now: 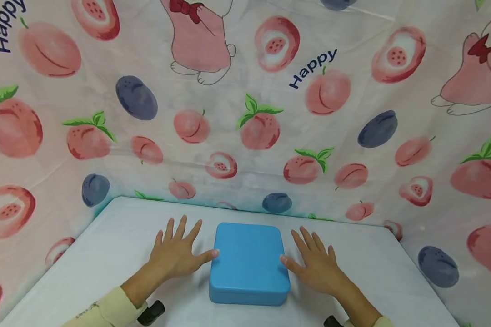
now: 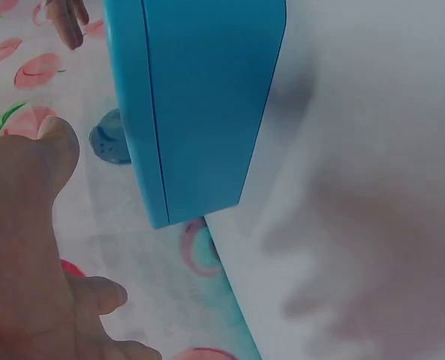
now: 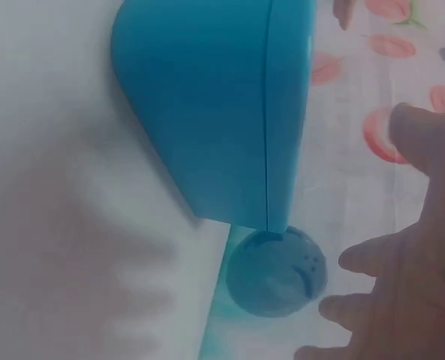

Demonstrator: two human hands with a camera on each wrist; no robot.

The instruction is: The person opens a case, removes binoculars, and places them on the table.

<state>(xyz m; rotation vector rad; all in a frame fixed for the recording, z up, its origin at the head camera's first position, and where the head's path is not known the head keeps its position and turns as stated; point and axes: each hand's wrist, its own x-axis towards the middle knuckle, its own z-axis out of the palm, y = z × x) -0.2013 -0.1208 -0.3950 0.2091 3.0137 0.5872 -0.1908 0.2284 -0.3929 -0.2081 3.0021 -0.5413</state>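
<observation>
A blue lidded box (image 1: 248, 261) with rounded corners sits on the white table. In both wrist views a thin seam runs along its side below the lid. To its left, my left hand (image 1: 175, 254) has its fingers spread, and the thumb tip overlaps the box's left edge in the head view. On the other side my right hand (image 1: 316, 268) is spread likewise, its thumb tip right at the box's right edge. The left wrist view shows the left thumb (image 2: 60, 150) apart from the box, and the right wrist view shows a similar gap. Neither hand holds anything.
The white table (image 1: 118, 240) extends around the box, its far edge just behind it. A cloth (image 1: 229, 91) printed with peaches, plums and bears hangs behind and down both sides. Dark bands (image 1: 151, 312) sit at the sleeve cuffs.
</observation>
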